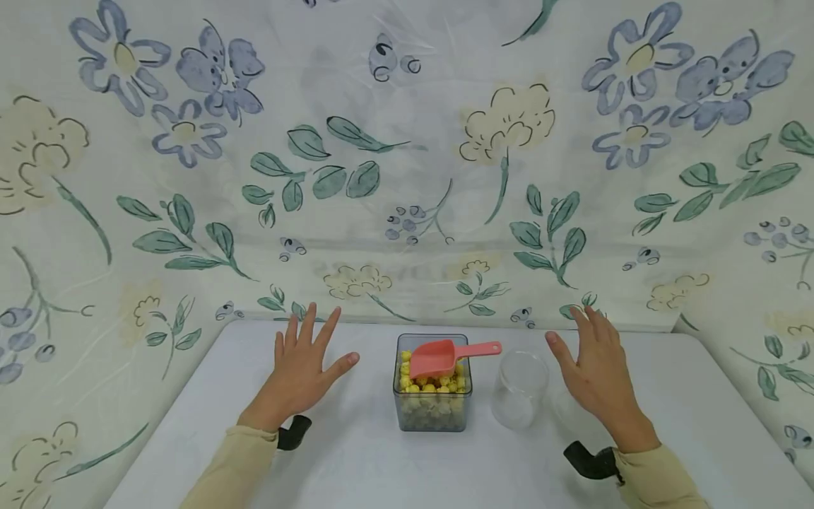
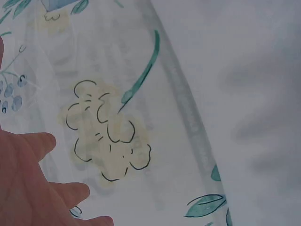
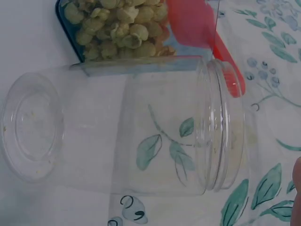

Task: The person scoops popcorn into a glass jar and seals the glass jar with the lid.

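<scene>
While your left hand point(image 1: 302, 375) hovers flat over the white worktop point(image 1: 356, 459) at lower left of the head view, its fingers are spread straight and it holds nothing. Your right hand point(image 1: 594, 371) matches it at lower right, fingers straight and slightly fanned, gripping nothing, just beside the clear plastic jar point(image 1: 520, 389).

That jar stands upright with its open mouth facing up, between your right hand and the square clear container point(image 1: 432, 403) at lower centre of the frame. In the right wrist view the jar point(image 3: 127, 136) fills the middle, its long axis running left to right across the picture, base at the left, threaded mouth at the right.

The container holds yellow popcorn-like pieces point(image 1: 420, 385). A pink scoop point(image 1: 445, 357) lies on top of them, its bowl over the container and its handle pointing to the right of the frame, past the rim and towards the jar; its long axis runs nearly level.

Behind the worktop hangs a floral cloth point(image 1: 407, 177) under clear plastic film.
</scene>
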Demonstrator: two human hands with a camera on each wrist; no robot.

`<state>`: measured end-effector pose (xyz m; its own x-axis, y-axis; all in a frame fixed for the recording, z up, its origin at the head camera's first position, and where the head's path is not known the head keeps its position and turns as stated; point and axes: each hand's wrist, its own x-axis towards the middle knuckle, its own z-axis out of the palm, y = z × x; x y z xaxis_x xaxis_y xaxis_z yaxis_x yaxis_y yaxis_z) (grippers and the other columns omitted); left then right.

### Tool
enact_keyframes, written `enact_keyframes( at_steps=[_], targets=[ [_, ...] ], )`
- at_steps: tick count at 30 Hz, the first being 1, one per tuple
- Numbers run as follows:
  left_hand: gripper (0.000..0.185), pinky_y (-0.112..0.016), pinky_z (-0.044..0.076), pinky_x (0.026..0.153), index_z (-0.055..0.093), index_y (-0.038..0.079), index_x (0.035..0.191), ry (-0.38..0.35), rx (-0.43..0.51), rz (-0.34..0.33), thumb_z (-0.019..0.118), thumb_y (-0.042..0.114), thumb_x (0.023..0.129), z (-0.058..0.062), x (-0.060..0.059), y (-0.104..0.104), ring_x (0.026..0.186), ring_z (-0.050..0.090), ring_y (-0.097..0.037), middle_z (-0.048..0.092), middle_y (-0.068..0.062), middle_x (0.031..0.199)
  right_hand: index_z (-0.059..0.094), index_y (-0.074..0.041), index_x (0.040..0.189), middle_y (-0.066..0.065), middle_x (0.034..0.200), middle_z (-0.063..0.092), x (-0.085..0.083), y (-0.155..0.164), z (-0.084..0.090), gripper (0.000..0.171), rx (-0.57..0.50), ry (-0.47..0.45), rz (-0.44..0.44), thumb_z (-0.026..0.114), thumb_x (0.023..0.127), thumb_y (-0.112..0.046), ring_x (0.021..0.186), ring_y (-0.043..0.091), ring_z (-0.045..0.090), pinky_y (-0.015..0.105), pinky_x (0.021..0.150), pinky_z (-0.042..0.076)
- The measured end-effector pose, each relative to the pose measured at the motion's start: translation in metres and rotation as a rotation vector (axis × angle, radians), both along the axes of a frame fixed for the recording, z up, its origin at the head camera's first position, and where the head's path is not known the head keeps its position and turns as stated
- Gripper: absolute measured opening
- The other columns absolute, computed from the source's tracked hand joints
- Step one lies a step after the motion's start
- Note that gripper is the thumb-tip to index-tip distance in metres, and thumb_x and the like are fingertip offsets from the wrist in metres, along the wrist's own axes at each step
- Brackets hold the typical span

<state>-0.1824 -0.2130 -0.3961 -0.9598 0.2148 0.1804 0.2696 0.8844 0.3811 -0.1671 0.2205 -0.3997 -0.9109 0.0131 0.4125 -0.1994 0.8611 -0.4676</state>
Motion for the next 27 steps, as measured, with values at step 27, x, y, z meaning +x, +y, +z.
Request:
enact_keyframes(
  at_steps=[27],
  targets=[
    [0.081, -0.077, 0.003, 0.112, 0.017, 0.008, 0.162, -0.045, 0.239, -0.111, 0.054, 0.047, 0.101, -0.031, 0.006, 0.035, 0.149, 0.003, -0.051, 0.009, -0.026, 0.165, 0.053, 0.006, 0.138, 0.025, 0.130, 0.060, -0.007, -0.037, 0.004, 0.053, -0.139, -0.090, 0.129, 0.051, 0.106, -0.036, 0.126, 0.043, 0.050, 0.062, 0.100, 0.046]
  ],
)
